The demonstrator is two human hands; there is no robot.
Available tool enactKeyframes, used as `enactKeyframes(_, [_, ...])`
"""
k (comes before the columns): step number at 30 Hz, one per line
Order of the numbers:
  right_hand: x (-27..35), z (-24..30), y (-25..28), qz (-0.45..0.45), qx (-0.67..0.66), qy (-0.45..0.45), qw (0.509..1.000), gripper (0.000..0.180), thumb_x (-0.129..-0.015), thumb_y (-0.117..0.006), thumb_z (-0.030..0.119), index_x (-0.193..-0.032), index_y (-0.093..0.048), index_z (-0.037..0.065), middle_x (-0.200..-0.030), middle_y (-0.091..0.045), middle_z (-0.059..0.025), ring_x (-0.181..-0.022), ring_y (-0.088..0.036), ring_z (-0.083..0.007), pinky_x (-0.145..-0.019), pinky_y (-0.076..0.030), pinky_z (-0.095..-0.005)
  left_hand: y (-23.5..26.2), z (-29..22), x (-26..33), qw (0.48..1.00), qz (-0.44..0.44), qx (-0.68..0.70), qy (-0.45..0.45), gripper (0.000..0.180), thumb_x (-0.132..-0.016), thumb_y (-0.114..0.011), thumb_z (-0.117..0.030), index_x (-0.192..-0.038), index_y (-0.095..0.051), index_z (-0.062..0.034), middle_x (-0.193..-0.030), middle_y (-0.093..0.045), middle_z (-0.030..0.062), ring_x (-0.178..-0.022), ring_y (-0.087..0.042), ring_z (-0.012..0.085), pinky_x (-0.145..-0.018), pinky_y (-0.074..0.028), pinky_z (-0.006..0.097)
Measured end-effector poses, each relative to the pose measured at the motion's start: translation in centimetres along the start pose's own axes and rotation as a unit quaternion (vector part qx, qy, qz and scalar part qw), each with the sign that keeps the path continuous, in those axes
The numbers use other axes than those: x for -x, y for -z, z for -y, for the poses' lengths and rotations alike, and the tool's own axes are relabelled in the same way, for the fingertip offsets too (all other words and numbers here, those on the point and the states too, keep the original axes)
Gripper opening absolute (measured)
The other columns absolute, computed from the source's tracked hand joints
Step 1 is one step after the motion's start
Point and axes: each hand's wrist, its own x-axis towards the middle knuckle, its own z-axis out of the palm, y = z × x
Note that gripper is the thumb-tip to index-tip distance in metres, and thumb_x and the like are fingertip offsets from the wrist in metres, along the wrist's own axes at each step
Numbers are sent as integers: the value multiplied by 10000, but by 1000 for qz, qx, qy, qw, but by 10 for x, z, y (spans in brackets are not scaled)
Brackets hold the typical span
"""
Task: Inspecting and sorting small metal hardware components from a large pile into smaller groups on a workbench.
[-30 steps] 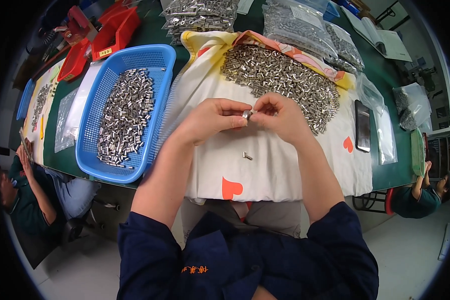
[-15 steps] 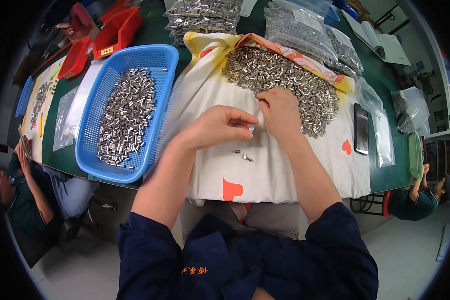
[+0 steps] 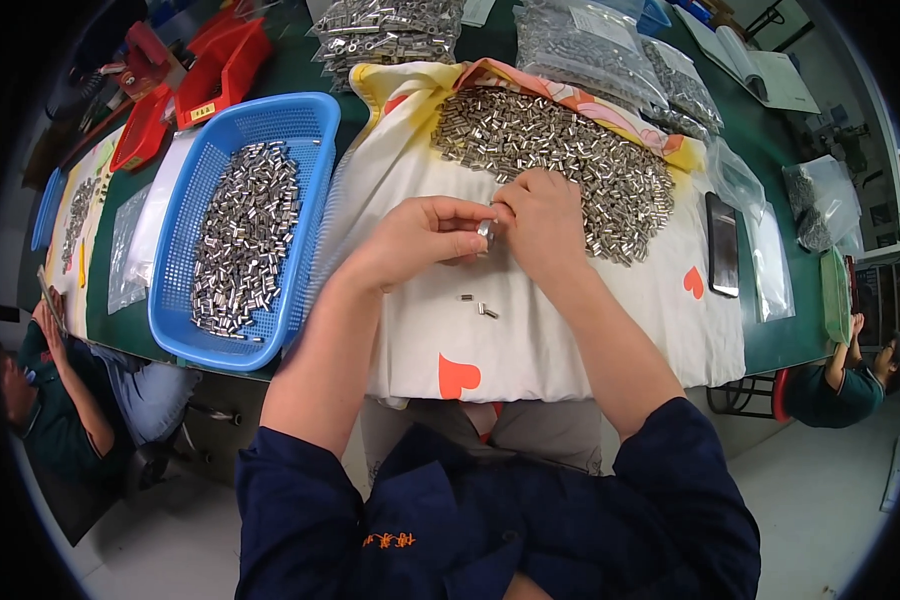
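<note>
Between the thumb and fingers of my left hand (image 3: pixel 420 242) is a small shiny metal cylinder (image 3: pixel 485 230). My right hand (image 3: pixel 544 222) is closed in a pinch, its fingertips meeting those of the left; whatever they hold is hidden. Just beyond, a wide heap of short metal cylinders (image 3: pixel 600 170) lies on a white cloth (image 3: pixel 610 340) with red hearts. Nearer to me, a few loose cylinders (image 3: pixel 486 311) rest on the cloth below my hands.
To the left stands a blue plastic basket (image 3: pixel 322 150) with many such cylinders. Filled plastic bags (image 3: pixel 580 55) line the back, and red bins (image 3: pixel 225 70) sit at far left. A phone (image 3: pixel 722 245) lies right of the cloth. Co-workers sit at both sides.
My right hand has come back from the edge of the heap to meet my left fingertips. The left hand still pinches its metal cylinder. The view has shifted slightly.
</note>
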Motion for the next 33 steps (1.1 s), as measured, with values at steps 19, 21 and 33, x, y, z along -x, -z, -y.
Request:
enactKeyframes(19, [-1, 9, 27, 74, -350, -97, 929, 70, -676, -598, 43, -736, -570, 21, -702, -592, -61, -643, -572, -161, -603, -455, -263, 6, 6, -3, 995, -46, 75, -48, 348, -791, -599, -64, -1125, -522, 0, -933, -596, 42, -819, -561, 95, -731, -462, 222])
enactKeyframes(21, [-1, 9, 26, 72, -344, -94, 931, 69, -677, -598, 46, -734, -570, 21, -702, -592, -61, -643, -572, -162, -604, -455, -263, 5, 4, -2, 995, -47, 79, -49, 344, -791, -602, -71, -1119, -527, 4, -918, -603, 47, -813, -564, 94, -727, -463, 220])
enactKeyframes(33, [1, 13, 27, 71, -354, -102, 927, 57, -686, -605, -7, -730, -579, 19, -718, -591, -31, -672, -554, -111, -626, -436, -237, 3, 5, -2, 995, -62, 63, -38, 348, -785, -603, -55, -1118, -531, 15, -903, -608, 76, -783, -572, 102, -715, -463, 209])
